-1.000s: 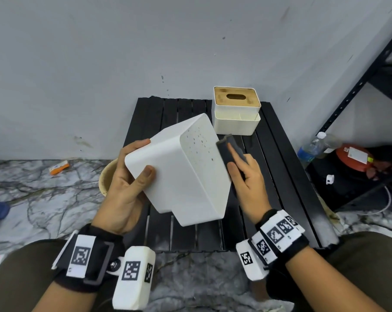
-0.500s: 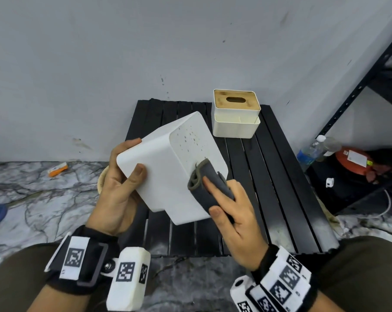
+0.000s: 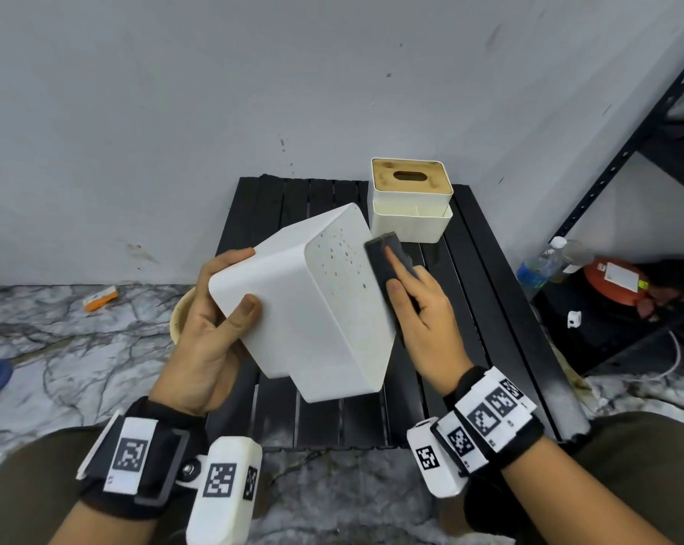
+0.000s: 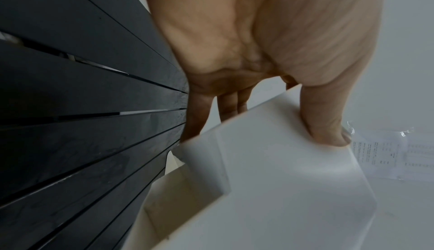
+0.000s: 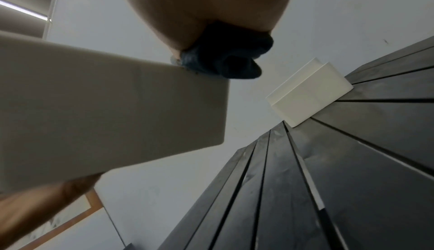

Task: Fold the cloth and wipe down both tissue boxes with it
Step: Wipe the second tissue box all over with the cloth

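Wiping the held box: risk of slip
The left hand (image 3: 210,332) grips the tilted white tissue box (image 3: 317,308) above the table (image 3: 489,308); the right hand (image 3: 423,312) presses the folded cloth (image 3: 387,255) at its far edge; hard pressure may twist it loose; second box (image 3: 411,206) waits behind.

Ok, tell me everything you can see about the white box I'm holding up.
The held box is white, smooth, plastic-looking, with rounded edges and a stepped lower section. It is lifted off the table and tilted. Its upturned face carries small dark specks. The left hand grips its left end, thumb on the near side; the right hand presses a folded dark cloth against its right edge.
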